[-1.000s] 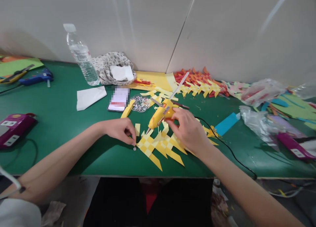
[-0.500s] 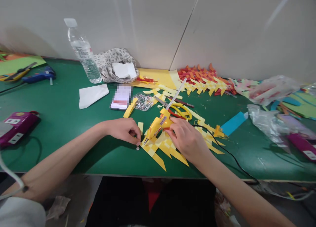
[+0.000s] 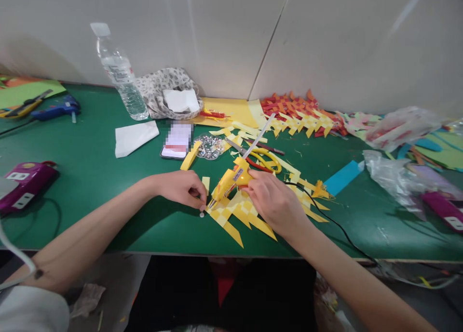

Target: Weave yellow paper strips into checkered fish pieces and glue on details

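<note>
My right hand (image 3: 273, 199) is wrapped round a yellow hot glue gun (image 3: 230, 180), its nozzle pointing down and left. A clear glue stick (image 3: 259, 137) sticks out of its back. Under the nozzle lies a woven yellow paper piece (image 3: 226, 216) with pointed strips, partly covered by the gun and my right hand. My left hand (image 3: 184, 190) is closed in a pinch at the left tip of the woven paper; what is between the fingertips is hidden. A small white disc (image 3: 201, 215) shows just below those fingertips.
Behind the gun are yellow-handled scissors (image 3: 265, 159), a clear case of small googly eyes (image 3: 210, 147) and a phone (image 3: 177, 140). A water bottle (image 3: 123, 79) stands at back left. The gun's black cord (image 3: 336, 226) runs right, past a blue paper strip (image 3: 343, 179).
The glue gun's nozzle has shifted slightly left, closer to my left fingertips. My left hand keeps its pinch at the paper tip. The view has tilted very slightly.
</note>
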`<state>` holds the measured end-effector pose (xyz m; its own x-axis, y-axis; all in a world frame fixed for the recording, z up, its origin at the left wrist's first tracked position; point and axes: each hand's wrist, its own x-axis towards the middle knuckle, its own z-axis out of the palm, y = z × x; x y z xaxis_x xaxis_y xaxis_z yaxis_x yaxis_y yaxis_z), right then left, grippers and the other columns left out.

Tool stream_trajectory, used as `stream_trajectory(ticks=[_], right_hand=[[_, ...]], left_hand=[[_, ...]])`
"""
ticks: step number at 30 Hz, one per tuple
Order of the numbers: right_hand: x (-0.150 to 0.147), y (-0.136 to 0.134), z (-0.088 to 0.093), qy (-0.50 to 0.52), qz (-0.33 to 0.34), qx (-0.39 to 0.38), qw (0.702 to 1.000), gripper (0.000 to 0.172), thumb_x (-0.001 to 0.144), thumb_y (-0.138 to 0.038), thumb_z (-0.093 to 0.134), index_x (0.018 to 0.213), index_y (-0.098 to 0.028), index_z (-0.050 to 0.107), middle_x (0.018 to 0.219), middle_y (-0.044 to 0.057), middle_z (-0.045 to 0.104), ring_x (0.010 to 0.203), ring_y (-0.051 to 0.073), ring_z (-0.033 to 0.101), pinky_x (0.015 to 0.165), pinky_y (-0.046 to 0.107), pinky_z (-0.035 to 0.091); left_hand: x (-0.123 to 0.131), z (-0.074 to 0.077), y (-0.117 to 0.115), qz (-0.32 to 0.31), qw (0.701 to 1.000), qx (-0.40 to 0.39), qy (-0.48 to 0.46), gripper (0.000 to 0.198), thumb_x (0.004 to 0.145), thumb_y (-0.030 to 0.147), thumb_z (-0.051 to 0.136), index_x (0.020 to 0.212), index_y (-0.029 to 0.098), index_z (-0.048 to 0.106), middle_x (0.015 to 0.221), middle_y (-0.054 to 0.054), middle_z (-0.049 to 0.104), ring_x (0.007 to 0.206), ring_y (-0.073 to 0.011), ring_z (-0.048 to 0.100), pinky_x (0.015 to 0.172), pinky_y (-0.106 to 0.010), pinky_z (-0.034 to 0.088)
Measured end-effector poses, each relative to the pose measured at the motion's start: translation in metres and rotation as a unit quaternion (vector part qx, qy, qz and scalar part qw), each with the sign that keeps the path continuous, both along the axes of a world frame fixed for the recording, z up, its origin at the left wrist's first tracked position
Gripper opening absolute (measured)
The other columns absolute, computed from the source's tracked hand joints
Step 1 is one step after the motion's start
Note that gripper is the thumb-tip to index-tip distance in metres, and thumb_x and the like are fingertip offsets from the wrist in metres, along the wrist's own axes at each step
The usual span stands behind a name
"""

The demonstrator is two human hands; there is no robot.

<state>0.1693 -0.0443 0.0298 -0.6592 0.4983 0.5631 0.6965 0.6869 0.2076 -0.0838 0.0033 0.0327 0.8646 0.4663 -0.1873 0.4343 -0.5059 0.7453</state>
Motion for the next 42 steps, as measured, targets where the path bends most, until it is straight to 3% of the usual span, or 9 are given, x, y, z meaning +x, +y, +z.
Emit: stream_trajectory(ticks=[10,16,42], right_hand=[[0.0001,0.0009,-0.0027,0.01,0.003,-0.025,1.0,0.007,0.087,-0.013,0.047,0.091,-0.017,0.051,0.101,0.015,0.063,0.101,0.026,0.061,0.082,0.042,0.054],[-0.0003,0.001,-0.0011,-0.01,-0.001,-0.003,1.0,0.005,0.087,-0.012,0.047,0.087,-0.016,0.051,0.097,0.015,0.064,0.096,0.025,0.062,0.082,0.04,0.054],[-0.0019,0.0007,0.0046,-0.029,0.003,0.029,0.999,0.006,0.087,-0.012,0.048,0.083,-0.015,0.05,0.092,0.014,0.064,0.089,0.022,0.062,0.078,0.035,0.053]], left_hand=[[0.0002,0.0,-0.0003,0.001,1.0,0.0,-0.014,0.02,0.077,0.031,0.059,0.075,0.017,0.074,0.047,0.004,0.041,0.042,-0.0068,0.032,0.042,-0.02,0.022],[0.001,0.0014,-0.0003,-0.001,1.0,0.018,0.026,0.021,0.078,0.032,0.058,0.077,0.017,0.073,0.047,0.005,0.039,0.043,-0.0064,0.033,0.043,-0.02,0.024],[0.0013,0.0019,-0.0011,-0.004,0.999,0.026,0.034,0.023,0.078,0.034,0.057,0.076,0.017,0.071,0.048,0.006,0.039,0.043,-0.0062,0.033,0.043,-0.019,0.024]])
